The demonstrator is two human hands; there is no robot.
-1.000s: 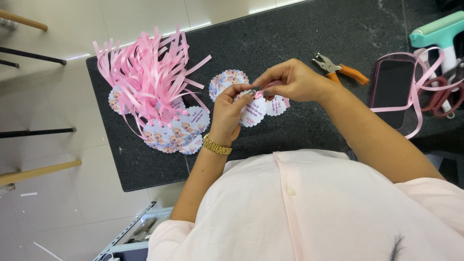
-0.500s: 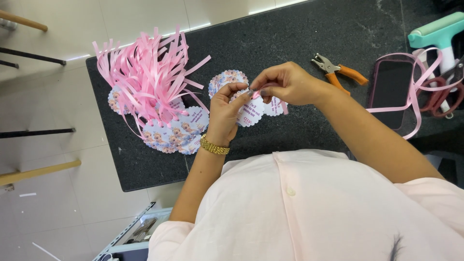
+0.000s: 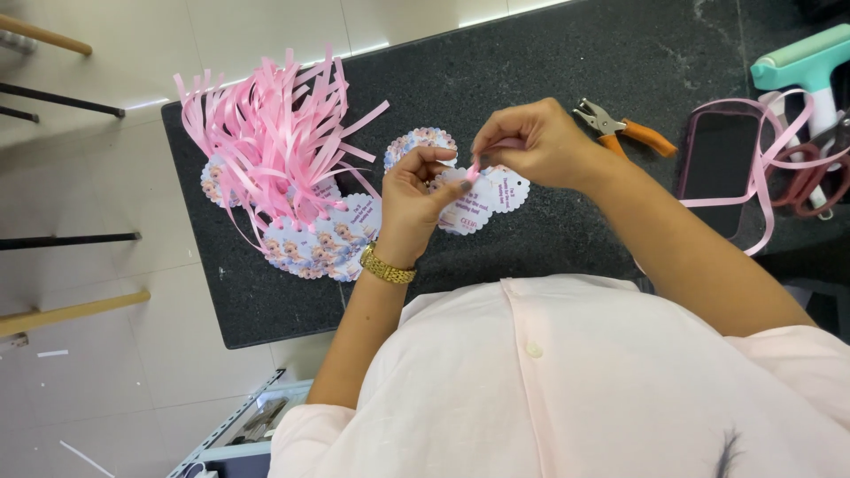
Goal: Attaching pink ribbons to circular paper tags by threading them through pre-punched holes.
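Left hand (image 3: 416,199) & right hand (image 3: 531,142) raised together, fingertips pinched shut on pink ribbon (image 3: 474,168) w/ tag (image 3: 469,208).

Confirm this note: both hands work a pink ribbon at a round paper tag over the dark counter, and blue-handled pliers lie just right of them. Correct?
Not quite. The head view shows the pliers have orange handles, not blue. The rest holds: left hand and right hand work a pink ribbon at a round paper tag over the dark counter.
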